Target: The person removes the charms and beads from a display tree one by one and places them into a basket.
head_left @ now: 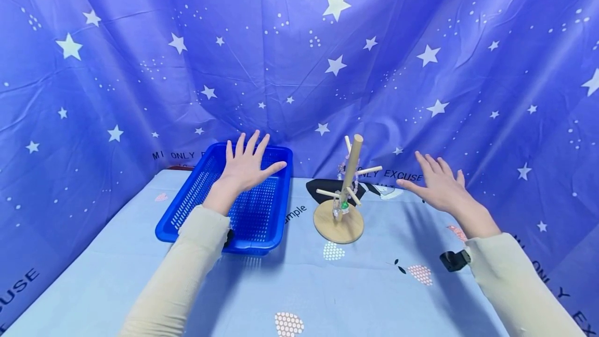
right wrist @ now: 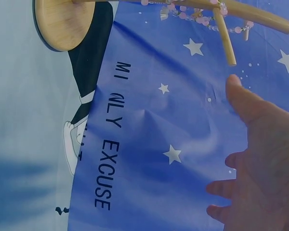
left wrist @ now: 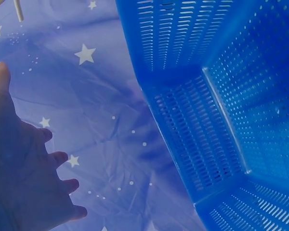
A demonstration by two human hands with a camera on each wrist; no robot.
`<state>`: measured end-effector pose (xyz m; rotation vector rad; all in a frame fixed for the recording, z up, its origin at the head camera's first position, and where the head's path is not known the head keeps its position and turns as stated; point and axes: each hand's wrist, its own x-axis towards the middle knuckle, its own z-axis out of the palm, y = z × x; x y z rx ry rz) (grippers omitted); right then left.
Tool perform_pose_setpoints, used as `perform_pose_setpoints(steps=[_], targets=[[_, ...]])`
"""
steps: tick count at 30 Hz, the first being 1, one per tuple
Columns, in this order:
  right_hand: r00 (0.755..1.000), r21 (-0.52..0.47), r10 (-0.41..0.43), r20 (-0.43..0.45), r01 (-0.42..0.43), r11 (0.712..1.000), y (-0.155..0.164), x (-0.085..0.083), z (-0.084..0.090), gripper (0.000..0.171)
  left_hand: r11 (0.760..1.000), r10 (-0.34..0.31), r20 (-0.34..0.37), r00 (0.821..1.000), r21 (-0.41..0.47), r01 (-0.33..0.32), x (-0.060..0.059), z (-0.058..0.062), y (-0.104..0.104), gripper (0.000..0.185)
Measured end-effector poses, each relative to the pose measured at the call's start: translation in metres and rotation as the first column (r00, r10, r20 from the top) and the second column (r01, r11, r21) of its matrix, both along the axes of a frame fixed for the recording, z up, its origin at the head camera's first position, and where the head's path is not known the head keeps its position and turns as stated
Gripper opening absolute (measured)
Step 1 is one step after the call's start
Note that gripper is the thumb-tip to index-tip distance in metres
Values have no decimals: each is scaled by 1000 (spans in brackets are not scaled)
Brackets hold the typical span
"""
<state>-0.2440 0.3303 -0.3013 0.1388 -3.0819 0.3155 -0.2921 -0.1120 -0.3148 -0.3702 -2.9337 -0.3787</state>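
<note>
A person is holding both hands spread and empty above the table, left hand (head_left: 245, 168) hovering over the blue perforated plastic basket (head_left: 187, 207), right hand (head_left: 437, 183) beside the wooden peg stand (head_left: 343, 202) (beaded bracelets hanging there), seemingly before any grasp.

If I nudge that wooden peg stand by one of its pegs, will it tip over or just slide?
The wooden peg stand has a tall thin post on a round flat base, so a push high up would probably tip it; a push at the base would likelier slide it on the cloth. The bead strings hanging from it look loose and would likely swing or slip off.
</note>
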Motion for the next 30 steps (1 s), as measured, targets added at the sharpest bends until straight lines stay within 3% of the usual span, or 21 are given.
perform_pose_setpoints(steps=[18, 30], targets=[[993, -20, 109, -37, -110, 994, -10, -4, -2, 100, 999, 34, -56, 998, 24, -32, 6, 9, 9, 92], [993, -64, 113, -36, -115, 991, -16, -6, -3, 95, 996, 35, -126, 991, 81, -25, 13, 16, 17, 73]])
